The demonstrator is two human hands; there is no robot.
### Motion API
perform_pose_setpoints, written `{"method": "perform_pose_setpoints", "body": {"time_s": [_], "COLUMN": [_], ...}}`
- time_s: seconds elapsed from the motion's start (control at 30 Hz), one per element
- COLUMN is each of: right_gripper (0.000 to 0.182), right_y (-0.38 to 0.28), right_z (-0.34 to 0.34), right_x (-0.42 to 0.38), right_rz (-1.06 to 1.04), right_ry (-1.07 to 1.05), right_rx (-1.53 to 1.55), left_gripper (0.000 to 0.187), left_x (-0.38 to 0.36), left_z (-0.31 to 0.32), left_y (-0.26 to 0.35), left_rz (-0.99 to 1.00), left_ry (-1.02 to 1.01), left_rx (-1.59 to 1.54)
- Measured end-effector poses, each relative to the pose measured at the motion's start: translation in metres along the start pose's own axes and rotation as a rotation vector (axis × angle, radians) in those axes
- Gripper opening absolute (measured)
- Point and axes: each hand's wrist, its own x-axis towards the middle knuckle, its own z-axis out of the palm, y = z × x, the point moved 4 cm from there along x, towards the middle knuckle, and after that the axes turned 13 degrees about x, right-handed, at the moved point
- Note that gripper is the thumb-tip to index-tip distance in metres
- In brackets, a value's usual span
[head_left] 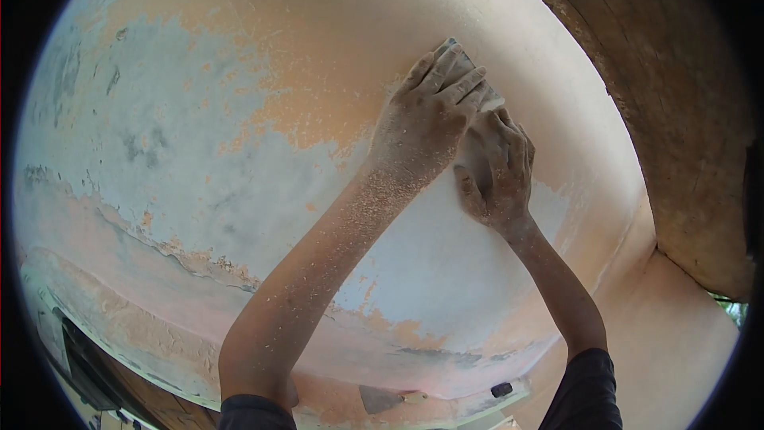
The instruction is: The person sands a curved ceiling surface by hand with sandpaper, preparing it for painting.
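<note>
Both hands press against a wall (215, 215) with orange paint patches over a bare whitish layer. My left hand (434, 107), dusty up the forearm, lies with its fingers over a flat grey scraper-like piece (460, 68), whose edge touches the orange paint. Just below and to the right, my right hand (500, 163) holds the lower end of the same piece, its fingers bent up beneath the left one. Most of the piece is hidden under the fingers.
A scraper with a triangular blade (380, 399) and a small dark object (501, 389) lie on the ledge at the bottom. A thick brown wooden beam (660, 72) curves along the upper right. Dark framing (95, 358) shows at the lower left.
</note>
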Motion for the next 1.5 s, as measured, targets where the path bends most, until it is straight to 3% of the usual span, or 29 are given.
{"method": "perform_pose_setpoints", "body": {"time_s": [0.13,0.23,0.33,0.37,0.43,0.5,0.57,0.67,0.7,0.8,0.87,0.9,1.0,1.07,1.17,1.23,1.33,1.43,1.5], "right_gripper": [0.051,0.052,0.055,0.056,0.060,0.062,0.062,0.061,0.061,0.061,0.061,0.060,0.058,0.057,0.055,0.056,0.057,0.056,0.055], "right_y": [0.002,0.001,-0.014,-0.021,-0.029,-0.033,-0.036,-0.031,-0.031,-0.035,-0.035,-0.034,-0.034,-0.030,-0.036,-0.037,-0.036,-0.036,-0.036], "right_z": [-0.001,0.000,0.004,0.003,0.010,0.012,0.010,0.013,0.012,0.009,0.009,0.009,0.010,0.012,0.009,0.009,0.010,0.009,0.008], "right_x": [-0.004,-0.003,-0.017,-0.027,-0.066,-0.075,-0.072,-0.082,-0.079,-0.075,-0.075,-0.075,-0.076,-0.085,-0.075,-0.073,-0.074,-0.075,-0.075], "right_rz": [0.007,0.029,0.113,0.147,0.132,0.118,0.126,0.084,0.084,0.102,0.102,0.104,0.106,0.103,0.088,0.082,0.077,0.072,0.063], "right_ry": [-0.042,-0.069,-0.167,-0.217,-0.342,-0.361,-0.365,-0.313,-0.311,-0.293,-0.280,-0.280,-0.296,-0.309,-0.276,-0.263,-0.247,-0.251,-0.260], "right_rx": [-0.033,-0.019,-0.017,-0.022,-0.067,-0.078,-0.082,-0.067,-0.055,-0.024,-0.017,-0.021,-0.025,-0.013,-0.040,-0.044,-0.042,-0.051,-0.052], "left_gripper": [0.034,0.033,0.033,0.034,0.034,0.034,0.033,0.033,0.032,0.032,0.033,0.033,0.032,0.033,0.033,0.035,0.036,0.036,0.034], "left_x": [-0.009,0.002,0.005,0.005,-0.006,-0.005,-0.002,0.002,0.003,0.009,0.025,0.028,0.025,0.014,0.017,0.018,0.013,-0.001,-0.010], "left_z": [-0.019,-0.012,0.006,0.000,-0.013,-0.013,-0.012,0.021,0.025,0.012,-0.002,-0.003,0.017,0.017,0.017,0.003,-0.011,0.004,0.000], "left_y": [-0.084,-0.039,0.025,0.014,-0.039,-0.052,-0.043,0.072,0.083,0.037,-0.026,-0.046,0.039,0.091,0.040,-0.049,-0.072,0.025,0.013], "left_rz": [-0.247,-0.274,-0.059,0.011,-0.110,-0.209,-0.296,0.071,0.074,0.077,-0.142,-0.275,-0.082,0.150,0.092,-0.168,-0.346,-0.017,0.030], "left_ry": [0.063,0.082,-0.016,-0.029,0.018,0.061,0.082,-0.083,-0.098,-0.004,0.058,-0.084,0.017,-0.154,-0.029,0.039,0.033,-0.079,-0.085], "left_rx": [0.123,0.149,-0.106,-0.089,0.054,0.139,0.167,-0.124,-0.208,-0.211,0.030,-0.108,-0.091,-0.229,-0.193,0.117,0.325,-0.010,-0.093]}}
